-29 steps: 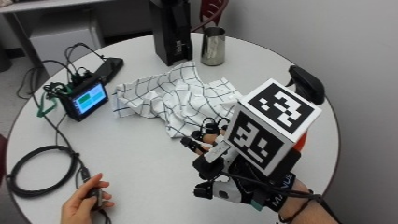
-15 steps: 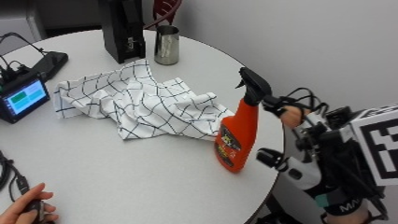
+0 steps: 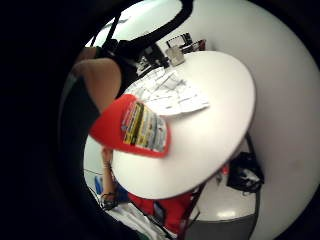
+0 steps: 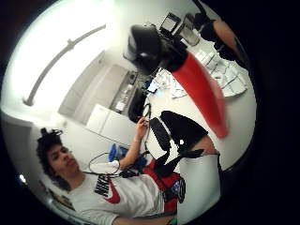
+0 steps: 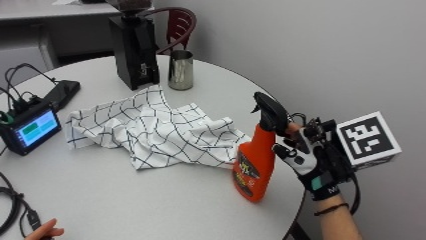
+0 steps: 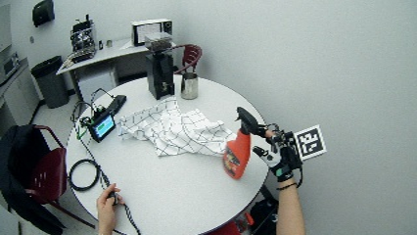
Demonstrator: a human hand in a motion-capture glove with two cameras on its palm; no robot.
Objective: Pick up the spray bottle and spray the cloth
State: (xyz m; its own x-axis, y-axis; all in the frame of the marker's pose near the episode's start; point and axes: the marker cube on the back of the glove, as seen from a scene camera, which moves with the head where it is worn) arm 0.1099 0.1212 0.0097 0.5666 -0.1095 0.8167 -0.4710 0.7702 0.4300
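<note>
Lower right of frame: our gloved right hand (image 5: 307,157) beside orange spray bottle (image 5: 255,162) neck; fingers' grip unclear, cannot tell. Bottle upright on surface (image 5: 133,200), touching checked cloth (image 5: 150,132) edge. Risk: partial hold, bottle tips off near rim.

My round white worktop (image 5: 100,190) is carrying the checked cloth (image 5: 153,132), spray bottle (image 5: 256,165), metal cup (image 5: 180,70), black grinder (image 5: 135,55) and small screen (image 5: 30,130).

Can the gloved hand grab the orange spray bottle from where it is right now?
Probably yes. The gloved right hand is right beside the spray bottle, by its black trigger head, and nothing stands between them.
</note>
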